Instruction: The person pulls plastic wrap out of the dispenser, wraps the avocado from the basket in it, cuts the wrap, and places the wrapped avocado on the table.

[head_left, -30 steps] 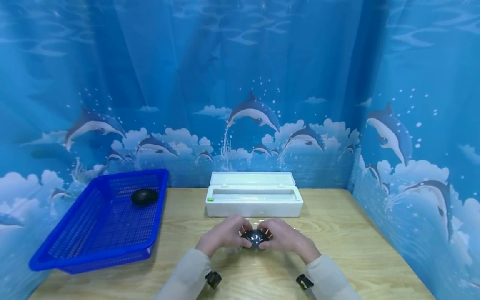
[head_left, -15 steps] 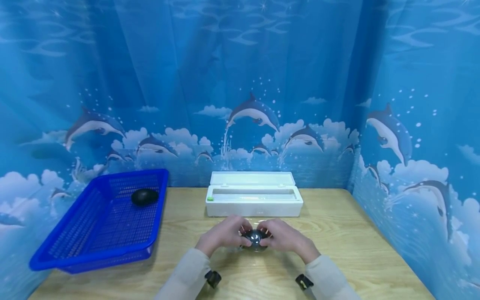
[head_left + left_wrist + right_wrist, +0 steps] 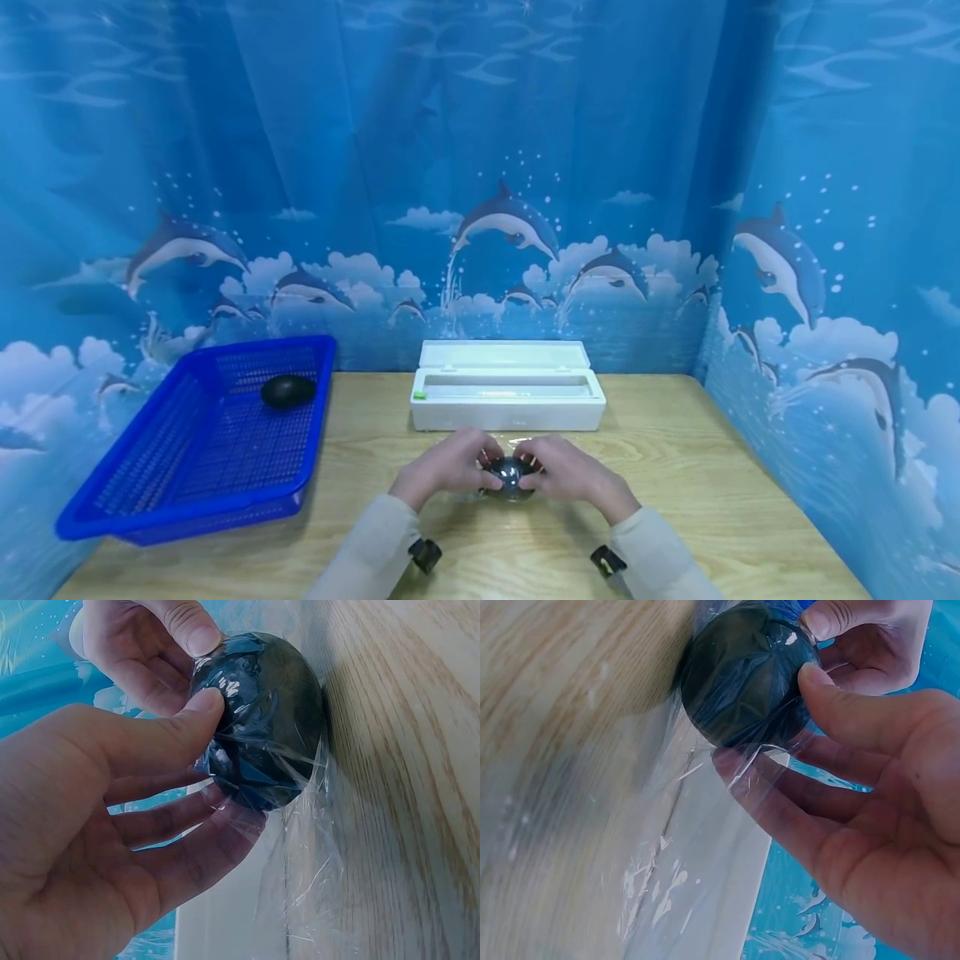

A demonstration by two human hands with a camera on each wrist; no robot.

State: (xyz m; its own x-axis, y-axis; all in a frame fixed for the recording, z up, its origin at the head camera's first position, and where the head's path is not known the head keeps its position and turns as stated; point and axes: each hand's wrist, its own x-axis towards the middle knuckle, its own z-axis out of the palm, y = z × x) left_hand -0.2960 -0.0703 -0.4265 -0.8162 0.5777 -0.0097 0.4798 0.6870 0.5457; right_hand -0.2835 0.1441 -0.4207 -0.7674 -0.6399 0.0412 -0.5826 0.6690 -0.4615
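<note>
ok so closest in there's the left hand point(image 3: 453, 462) and the right hand point(image 3: 564, 468), and they're sharing one thing: a smooth dark lump point(image 3: 512, 479) done up in clear film point(image 3: 311, 877). From the left hand it lies at 3 o'clock, from the right hand at 9, so it's dead between them and neither is nearer, both are touching it

Grip-wise, both hands are pinching it through the film, thumbs on the 6 o'clock side and bent fingers round the 12 o'clock side. It looks to be down on the table point(image 3: 750, 525), with a loose bit of film trailing off towards 12

As for which way it points, I can't see a tip or stem. Best guess is the long axis runs roughly 9 to 3, hand to hand, but it's pretty round and the fingers hide the ends, so don't hold me to that

Straight past it at 12 is a white box point(image 3: 507, 417), lid up, its long side also 9 to 3. Off at 10 o'clock there's a blue basket point(image 3: 202, 512) with a second dark lump point(image 3: 288, 391) lying in its far right part, and behind everything a dolphin curtain point(image 3: 420, 167)
</note>
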